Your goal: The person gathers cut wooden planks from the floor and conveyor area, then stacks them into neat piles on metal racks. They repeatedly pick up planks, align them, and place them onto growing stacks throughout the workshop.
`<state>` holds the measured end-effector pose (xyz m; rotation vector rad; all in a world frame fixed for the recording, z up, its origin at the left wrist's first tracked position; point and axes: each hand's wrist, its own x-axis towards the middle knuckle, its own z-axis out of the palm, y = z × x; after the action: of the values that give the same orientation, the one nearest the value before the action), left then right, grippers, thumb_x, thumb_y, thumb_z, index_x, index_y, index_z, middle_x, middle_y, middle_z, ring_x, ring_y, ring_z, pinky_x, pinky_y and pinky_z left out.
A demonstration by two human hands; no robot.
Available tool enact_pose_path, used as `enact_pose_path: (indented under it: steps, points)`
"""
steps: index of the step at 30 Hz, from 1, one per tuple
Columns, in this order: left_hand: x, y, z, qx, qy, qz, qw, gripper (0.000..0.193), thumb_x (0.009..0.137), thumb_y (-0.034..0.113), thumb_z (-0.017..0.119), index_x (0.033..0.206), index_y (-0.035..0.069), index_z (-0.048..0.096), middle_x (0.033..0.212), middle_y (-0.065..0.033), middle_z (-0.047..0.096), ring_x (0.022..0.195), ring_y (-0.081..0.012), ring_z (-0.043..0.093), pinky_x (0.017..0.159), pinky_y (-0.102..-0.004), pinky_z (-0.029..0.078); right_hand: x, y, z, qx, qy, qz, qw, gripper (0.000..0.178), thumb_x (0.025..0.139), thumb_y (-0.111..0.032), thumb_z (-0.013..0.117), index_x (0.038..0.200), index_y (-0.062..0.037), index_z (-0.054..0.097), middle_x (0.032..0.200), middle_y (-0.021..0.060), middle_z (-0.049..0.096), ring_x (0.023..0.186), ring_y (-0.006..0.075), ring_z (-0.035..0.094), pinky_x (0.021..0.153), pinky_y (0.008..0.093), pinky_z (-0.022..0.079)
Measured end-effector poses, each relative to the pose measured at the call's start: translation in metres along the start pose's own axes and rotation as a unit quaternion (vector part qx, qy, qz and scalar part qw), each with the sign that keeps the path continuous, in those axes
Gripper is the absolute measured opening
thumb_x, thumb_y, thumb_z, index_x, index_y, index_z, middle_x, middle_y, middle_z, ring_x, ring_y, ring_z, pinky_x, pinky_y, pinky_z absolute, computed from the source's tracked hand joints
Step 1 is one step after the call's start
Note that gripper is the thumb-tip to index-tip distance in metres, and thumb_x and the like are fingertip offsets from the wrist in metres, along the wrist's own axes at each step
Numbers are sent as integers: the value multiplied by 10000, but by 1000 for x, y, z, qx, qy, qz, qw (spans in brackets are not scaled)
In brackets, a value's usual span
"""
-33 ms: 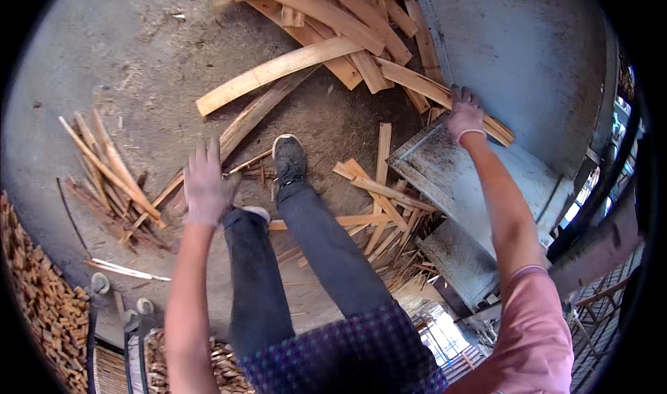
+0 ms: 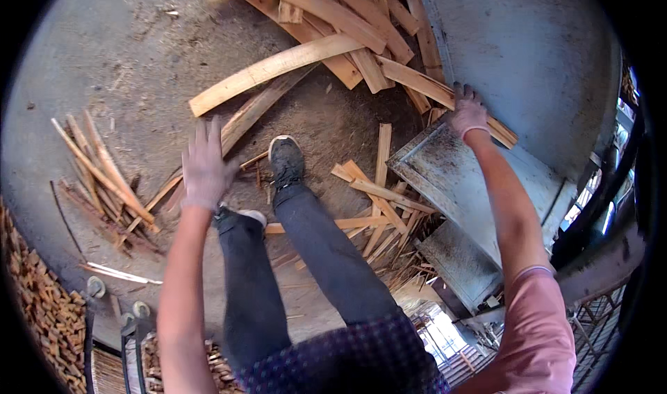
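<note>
My left hand [image 2: 207,166], in a pale glove, is stretched out with its fingers extended and holds nothing. It hovers just below the near end of a long, slightly bowed wooden board [image 2: 267,73], seemingly apart from it. My right hand [image 2: 467,112], gloved too, is closed over another wooden board [image 2: 413,80]. That board slants from the heap down across the corner of a grey metal table [image 2: 479,185]. Part of it is hidden under the hand.
A heap of boards [image 2: 347,8] lies ahead. Thin strips [image 2: 104,165] are scattered left, with more offcuts [image 2: 379,206] beside the table. A large grey metal panel [image 2: 528,53] rises at right. Stacked wood pieces [image 2: 38,304] stand lower left. My shoe [image 2: 286,161] is on the dusty floor.
My left hand has moved a little forward, closer to the bowed board's end. The whole view has shifted slightly. My right hand keeps its place on the board.
</note>
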<state>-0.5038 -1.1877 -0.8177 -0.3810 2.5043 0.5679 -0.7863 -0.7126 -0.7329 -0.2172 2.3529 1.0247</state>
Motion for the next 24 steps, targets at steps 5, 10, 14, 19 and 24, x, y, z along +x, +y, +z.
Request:
enact_pose_path:
  steps: [5, 10, 14, 19, 24]
  points:
    - [142, 5, 57, 51, 130, 59, 989, 893, 836, 290, 776, 1585, 120, 321, 1449, -187, 492, 1317, -387, 490, 1058, -525, 448, 43, -7, 18, 12, 47, -35, 998, 630, 815, -294, 756, 1379, -98, 554, 1243, 213, 670, 1149, 401, 657, 978, 495, 534]
    - [121, 0, 66, 32, 51, 88, 994, 301, 823, 180, 700, 1099, 84, 626, 949, -164, 734, 903, -355, 725, 822, -487, 563, -22, -23, -3, 45, -46, -23, 998, 427, 798, -264, 761, 1166, -61, 689, 1083, 195, 731, 1029, 369, 709, 902, 459, 569]
    - [8, 15, 31, -203, -118, -18, 972, 549, 753, 320, 765, 1181, 13, 611, 1039, -235, 715, 991, -391, 712, 866, -474, 580, -128, -49, -46, 223, -154, 42, 962, 405, 786, -338, 774, 1008, 0, 748, 977, 214, 750, 923, 346, 741, 851, 453, 590]
    - [-123, 10, 6, -512, -125, -168, 833, 732, 679, 314, 844, 1279, -16, 586, 1100, -238, 708, 1030, -337, 698, 907, -424, 550, -219, -87, -146, 361, -245, 30, 899, 721, 797, -444, 816, 1275, 47, 592, 1061, 250, 728, 943, 325, 724, 865, 420, 572]
    - [-115, 40, -29, -722, -73, -275, 631, 451, 841, 92, 763, 1241, 1, 577, 982, -29, 639, 839, -126, 599, 758, -292, 510, -204, -151, -244, 423, -214, -94, 875, 774, 815, -571, 726, 1251, 58, 608, 1032, 266, 723, 943, 336, 728, 870, 421, 567]
